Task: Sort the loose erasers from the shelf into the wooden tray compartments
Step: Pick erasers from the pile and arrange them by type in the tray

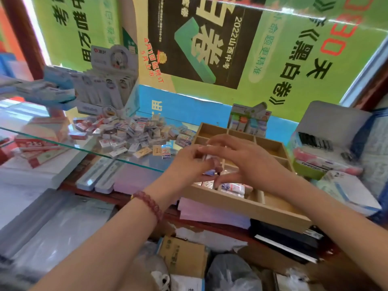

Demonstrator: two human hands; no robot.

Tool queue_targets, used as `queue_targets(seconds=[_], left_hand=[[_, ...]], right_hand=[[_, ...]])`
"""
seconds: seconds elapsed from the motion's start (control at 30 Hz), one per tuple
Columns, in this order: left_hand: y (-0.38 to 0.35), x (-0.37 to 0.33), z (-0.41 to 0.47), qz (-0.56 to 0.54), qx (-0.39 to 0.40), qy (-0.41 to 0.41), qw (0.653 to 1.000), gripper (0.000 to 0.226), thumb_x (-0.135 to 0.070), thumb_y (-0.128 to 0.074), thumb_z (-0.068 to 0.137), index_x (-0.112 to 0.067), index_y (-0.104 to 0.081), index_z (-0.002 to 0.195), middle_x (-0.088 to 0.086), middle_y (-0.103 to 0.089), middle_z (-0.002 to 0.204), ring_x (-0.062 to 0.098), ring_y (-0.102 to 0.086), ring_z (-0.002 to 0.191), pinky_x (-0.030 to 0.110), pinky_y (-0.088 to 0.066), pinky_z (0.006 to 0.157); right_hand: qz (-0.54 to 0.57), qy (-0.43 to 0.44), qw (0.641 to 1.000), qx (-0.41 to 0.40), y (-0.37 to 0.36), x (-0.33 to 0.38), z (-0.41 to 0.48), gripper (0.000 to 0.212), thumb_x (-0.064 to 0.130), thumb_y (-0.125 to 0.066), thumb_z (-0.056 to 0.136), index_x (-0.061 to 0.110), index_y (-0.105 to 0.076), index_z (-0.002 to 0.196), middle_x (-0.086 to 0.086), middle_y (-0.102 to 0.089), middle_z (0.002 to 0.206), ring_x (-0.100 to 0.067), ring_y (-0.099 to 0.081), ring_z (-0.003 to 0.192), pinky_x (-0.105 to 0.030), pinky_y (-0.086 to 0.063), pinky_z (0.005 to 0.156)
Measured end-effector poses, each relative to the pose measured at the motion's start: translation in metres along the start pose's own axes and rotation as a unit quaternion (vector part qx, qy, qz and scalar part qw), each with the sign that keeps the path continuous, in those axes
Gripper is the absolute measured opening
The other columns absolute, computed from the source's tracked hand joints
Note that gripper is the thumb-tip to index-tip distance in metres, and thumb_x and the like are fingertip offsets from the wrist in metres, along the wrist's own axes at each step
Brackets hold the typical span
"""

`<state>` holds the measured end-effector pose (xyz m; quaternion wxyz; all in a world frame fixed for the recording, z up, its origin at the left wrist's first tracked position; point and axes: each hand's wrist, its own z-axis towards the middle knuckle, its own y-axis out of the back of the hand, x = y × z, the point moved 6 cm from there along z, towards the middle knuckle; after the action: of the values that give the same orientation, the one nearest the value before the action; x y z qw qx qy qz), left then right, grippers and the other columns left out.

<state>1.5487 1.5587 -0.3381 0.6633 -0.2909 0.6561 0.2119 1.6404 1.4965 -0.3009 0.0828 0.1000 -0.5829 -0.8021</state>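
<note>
**Dozens on the shelf, one eraser over the tray**

Dozens of loose erasers (130, 135) lie heaped on the glass shelf (52, 141), to the far left. That is too many to count, and a few strays sit close to the shelf's near edge. One small white eraser (206, 157) is over the middle of the wooden tray (247, 203), pinched in the curled fingers of the left hand (189, 164). A bluish scrap shows lower in that grip, perhaps a second piece, though blur hides it. The right hand (247, 158) is spread wide, fingers nearly straight with the tips at the white eraser, gripping nothing that I can make out.

The counts are one tray and two hands. Three compartments show across the far row, and the hands cover the rest. About three or four wrapped sorted erasers (233, 188) lie in the near compartments.

Risks from here:
- Both hands mask the dividers, so a release could land in the wrong compartment.
- The tray rests on a pink paper stack (210, 215) rather than a firm surface, so a forearm nudge might tip it.
- A hasty reach left could sweep the edge strays off the glass into the clutter below.
</note>
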Motion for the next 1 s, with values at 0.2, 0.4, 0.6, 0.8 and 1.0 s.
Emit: queue_targets(seconds=[0.2,0.4,0.6,0.8,1.0], left_hand=[[-0.051,-0.005,0.01,0.035,0.075,-0.021,0.996,0.03,-0.009,-0.072,0.08,-0.014,-0.064,0.108,0.005,-0.07,0.092,0.011,-0.069,0.082,0.023,-0.057,0.067],[-0.088,0.005,0.021,0.055,0.126,-0.02,0.99,0.04,-0.015,-0.068,0.083,-0.013,-0.054,0.121,0.009,-0.068,0.104,0.015,-0.068,0.092,0.028,-0.058,0.076],[-0.09,0.024,0.027,0.44,0.161,-0.119,0.875,0.036,-0.037,-0.052,0.093,-0.031,-0.047,0.128,-0.01,-0.044,0.133,0.006,-0.046,0.115,0.02,-0.035,0.094],[-0.079,0.041,0.033,0.516,0.197,-0.082,0.83,0.034,-0.042,-0.055,0.09,-0.034,-0.055,0.123,-0.01,-0.036,0.143,0.013,-0.042,0.124,0.03,-0.035,0.103],[-0.072,0.042,0.033,0.501,0.203,-0.075,0.838,0.033,-0.035,-0.057,0.091,-0.033,-0.055,0.124,-0.01,-0.042,0.137,0.008,-0.046,0.114,0.022,-0.036,0.093]], right_hand=[[-0.073,-0.007,0.995,-0.066,0.042,-0.024,-0.057,0.038,0.039,-0.051,0.088,0.023,-0.064,0.12,0.003,-0.064,0.118,-0.014,-0.059,0.098,-0.028,-0.048,0.077],[-0.065,-0.102,0.991,-0.053,0.051,-0.032,-0.093,0.035,0.042,-0.053,0.084,0.025,-0.069,0.11,0.008,-0.063,0.097,-0.005,-0.054,0.076,-0.022,-0.044,0.06],[-0.013,-0.34,0.935,0.097,0.021,-0.083,-0.126,0.031,0.039,-0.069,0.082,0.029,-0.067,0.111,0.011,-0.059,0.11,-0.012,-0.055,0.094,-0.035,-0.048,0.08],[-0.032,-0.384,0.905,0.179,-0.024,-0.089,-0.135,0.027,0.043,-0.064,0.084,0.028,-0.065,0.107,0.009,-0.059,0.104,-0.015,-0.058,0.097,-0.029,-0.047,0.072],[-0.062,-0.387,0.909,0.144,-0.024,-0.081,-0.127,0.035,0.043,-0.062,0.087,0.029,-0.057,0.118,0.005,-0.061,0.115,-0.015,-0.057,0.105,-0.025,-0.037,0.072]])
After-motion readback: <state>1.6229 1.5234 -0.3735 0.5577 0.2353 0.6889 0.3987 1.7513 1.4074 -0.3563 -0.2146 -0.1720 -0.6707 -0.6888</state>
